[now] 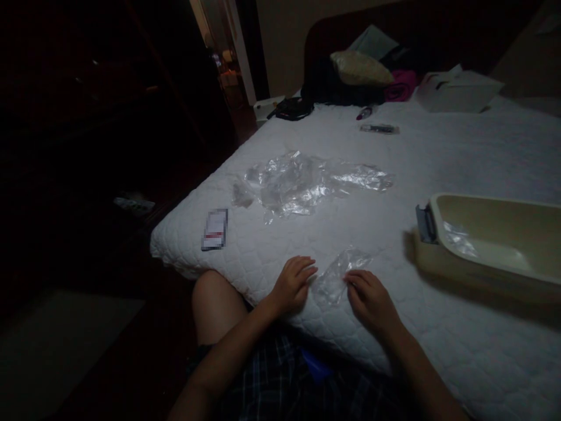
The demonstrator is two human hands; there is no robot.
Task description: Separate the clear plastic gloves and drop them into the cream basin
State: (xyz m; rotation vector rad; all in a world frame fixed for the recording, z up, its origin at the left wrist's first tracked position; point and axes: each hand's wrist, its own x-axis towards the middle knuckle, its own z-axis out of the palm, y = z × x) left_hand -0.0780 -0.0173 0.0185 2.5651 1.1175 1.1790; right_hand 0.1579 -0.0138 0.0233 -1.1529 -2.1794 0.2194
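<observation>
Head view: A clear plastic bag lay on the white quilted bed, near its front edge and between the two hands. The bag's long axis ran diagonally, from the near left end to the far right end; which end was the opening could not be determined. The left hand was released, its fingers loosely bent just beside the bag's left edge. The right hand had its fingertips on the bag's right side; whether they pinched the film could not be determined.

Beyond the bag, crumpled clear plastic was spread across the cover. A flat rectangular device lay to the left, and a cream tub stood to the right. Toward the headboard were a pale pillow and a white box. The room was dim, with a lit doorway at the far left.
</observation>
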